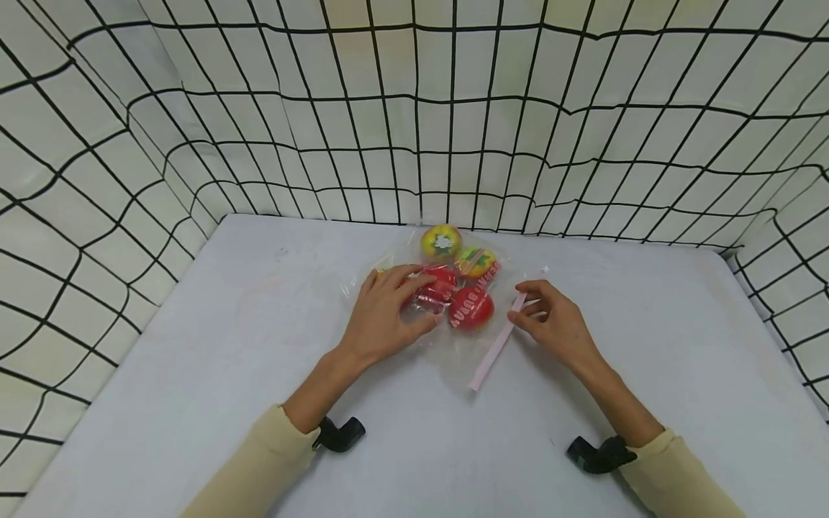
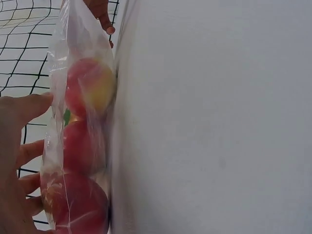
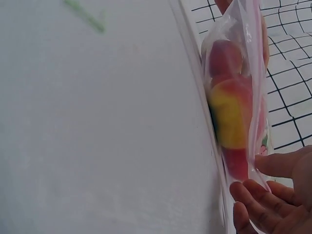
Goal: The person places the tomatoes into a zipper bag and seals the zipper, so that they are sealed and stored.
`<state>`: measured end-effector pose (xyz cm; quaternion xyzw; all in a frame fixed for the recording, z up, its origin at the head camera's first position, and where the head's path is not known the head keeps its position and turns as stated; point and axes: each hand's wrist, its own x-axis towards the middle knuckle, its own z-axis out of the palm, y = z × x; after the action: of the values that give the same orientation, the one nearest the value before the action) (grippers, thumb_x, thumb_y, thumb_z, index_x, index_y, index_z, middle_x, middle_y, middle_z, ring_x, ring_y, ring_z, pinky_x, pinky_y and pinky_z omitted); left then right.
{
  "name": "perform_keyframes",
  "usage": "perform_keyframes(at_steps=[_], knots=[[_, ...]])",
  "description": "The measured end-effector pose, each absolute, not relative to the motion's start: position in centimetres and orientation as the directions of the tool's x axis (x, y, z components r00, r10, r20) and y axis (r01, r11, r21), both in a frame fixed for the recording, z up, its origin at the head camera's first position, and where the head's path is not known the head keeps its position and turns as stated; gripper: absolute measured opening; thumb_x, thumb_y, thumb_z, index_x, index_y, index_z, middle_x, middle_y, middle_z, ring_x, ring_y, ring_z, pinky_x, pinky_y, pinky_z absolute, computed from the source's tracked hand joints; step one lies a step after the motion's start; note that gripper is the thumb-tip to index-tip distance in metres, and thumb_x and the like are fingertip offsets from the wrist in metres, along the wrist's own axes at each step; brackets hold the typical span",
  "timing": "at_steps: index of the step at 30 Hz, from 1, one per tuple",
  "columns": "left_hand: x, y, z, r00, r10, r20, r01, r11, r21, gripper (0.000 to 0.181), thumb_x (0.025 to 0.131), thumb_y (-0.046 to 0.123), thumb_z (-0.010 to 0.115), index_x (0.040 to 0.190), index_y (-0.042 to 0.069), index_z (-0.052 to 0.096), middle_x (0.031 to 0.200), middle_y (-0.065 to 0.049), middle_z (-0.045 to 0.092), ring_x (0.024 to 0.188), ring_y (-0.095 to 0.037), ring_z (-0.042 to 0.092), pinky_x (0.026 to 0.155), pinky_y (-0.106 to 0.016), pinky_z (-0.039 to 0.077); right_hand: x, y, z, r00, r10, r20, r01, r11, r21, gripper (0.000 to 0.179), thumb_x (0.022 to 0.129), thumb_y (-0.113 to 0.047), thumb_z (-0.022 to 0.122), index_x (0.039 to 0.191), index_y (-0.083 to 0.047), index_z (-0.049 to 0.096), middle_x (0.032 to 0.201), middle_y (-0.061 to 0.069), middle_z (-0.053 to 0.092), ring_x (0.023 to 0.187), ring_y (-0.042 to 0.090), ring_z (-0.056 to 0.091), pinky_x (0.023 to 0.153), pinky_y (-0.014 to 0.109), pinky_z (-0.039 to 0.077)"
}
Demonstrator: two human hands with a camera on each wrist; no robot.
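Note:
A clear plastic bag (image 1: 447, 349) lies on the white table with several round, fruit-like pieces inside. Two of them, a red piece (image 1: 470, 309) and a yellow piece (image 1: 441, 242) with a pale star-shaped centre, show through the film. Along the bag's right edge runs a pink closure strip (image 1: 494, 352). My left hand (image 1: 382, 316) rests on the bag's left part, its fingers spread over the film and partly covering the red pieces. At the upper end of the strip, my right hand (image 1: 557, 320) pinches it between thumb and fingers; the right wrist view shows the thumb against the strip.
Black netting (image 1: 414, 122) rises behind and on both sides of the white table (image 1: 214, 345), with pale sheeting beyond it. Each wrist wears a small black camera mount (image 1: 340, 434). A green mark (image 3: 85, 15) shows on the table.

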<state>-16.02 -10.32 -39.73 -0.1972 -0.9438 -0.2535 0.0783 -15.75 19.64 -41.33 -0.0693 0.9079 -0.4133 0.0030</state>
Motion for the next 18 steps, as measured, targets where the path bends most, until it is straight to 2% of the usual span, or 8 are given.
perform_keyframes(at_steps=[2,8,18], knots=[[-15.9,-10.3,-39.8,-0.91,0.342,0.234,0.412,0.806,0.426,0.07,0.087,0.055,0.075,0.147,0.023,0.06,0.156,-0.005,0.052,0.148,-0.027,0.044,0.129,-0.065,0.02,-15.9,19.7,-41.3,-0.99,-0.13,0.05,-0.123,0.653,-0.748,0.049,0.094,-0.016,0.077,0.139,-0.008,0.058,0.127,0.017,0.067,0.103,0.028,0.072,0.088,0.034,0.063],[-15.7,-10.2,-40.0,-0.909,0.343,0.236,0.411,0.827,0.383,0.07,0.087,0.058,0.074,0.146,0.022,0.061,0.156,-0.005,0.053,0.147,-0.026,0.045,0.129,-0.064,0.022,-16.3,20.0,-41.5,-0.989,-0.136,0.055,-0.131,0.648,-0.75,0.048,0.093,-0.013,0.078,0.137,-0.007,0.06,0.124,0.018,0.067,0.098,0.027,0.071,0.078,0.011,0.053],[-14.9,-9.7,-39.7,-0.928,0.314,0.202,0.366,0.87,0.329,0.074,0.086,0.061,0.074,0.149,0.024,0.058,0.155,-0.005,0.053,0.146,-0.027,0.045,0.127,-0.06,0.027,-17.0,20.0,-41.6,-0.988,-0.127,0.085,-0.148,0.647,-0.748,0.048,0.092,-0.011,0.079,0.136,-0.006,0.06,0.122,0.018,0.067,0.098,0.027,0.069,0.076,0.01,0.051]])
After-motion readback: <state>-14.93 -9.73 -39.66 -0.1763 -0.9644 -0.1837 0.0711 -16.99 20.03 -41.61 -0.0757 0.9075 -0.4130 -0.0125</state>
